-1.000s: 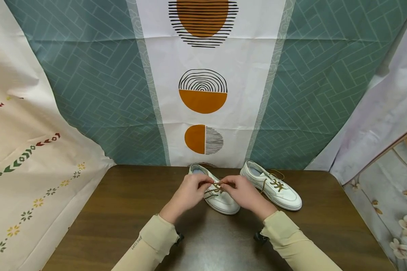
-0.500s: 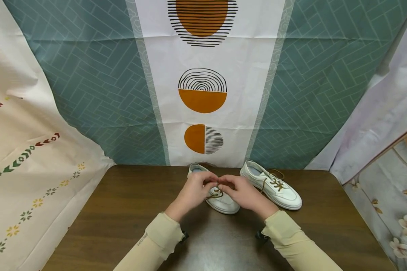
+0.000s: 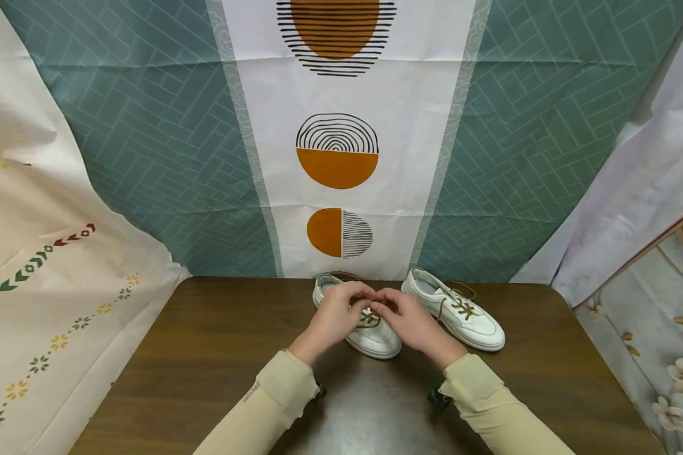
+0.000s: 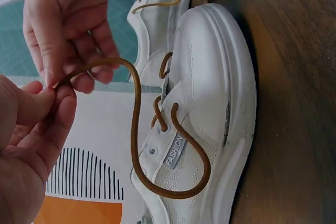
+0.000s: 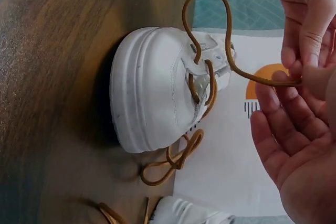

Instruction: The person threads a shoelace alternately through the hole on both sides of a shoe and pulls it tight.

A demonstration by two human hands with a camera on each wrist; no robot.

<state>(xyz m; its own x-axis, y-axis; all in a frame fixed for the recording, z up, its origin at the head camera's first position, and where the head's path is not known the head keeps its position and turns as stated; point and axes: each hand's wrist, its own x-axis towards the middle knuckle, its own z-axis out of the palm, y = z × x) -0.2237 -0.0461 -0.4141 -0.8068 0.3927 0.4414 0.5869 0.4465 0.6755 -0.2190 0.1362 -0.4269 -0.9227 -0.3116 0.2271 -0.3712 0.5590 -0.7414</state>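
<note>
You look to be mid-lacing: your left hand [image 3: 337, 315] and right hand [image 3: 411, 321] are together, fingertips meeting above the near shoe [image 3: 377, 344], both pinching the brown lace [image 4: 135, 114]; tip buried in the fingers, can't see it. That shoe sits near the middle of the worktop's [image 3: 216, 354] far edge, toe angled toward you and right; second shoe [image 3: 478, 330] is beside it, toward the far right corner, brown lace in it too. Slack loops over the near shoe's side, and one bare eyelet [image 4: 152, 151] shows. Next move probably calls for freeing the tip, feeding it through there, then drawing the slack. Label [image 4: 175, 152] on the near shoe reads FASHION; print on your left sleeve [image 3: 273, 398] is too small to read
</note>
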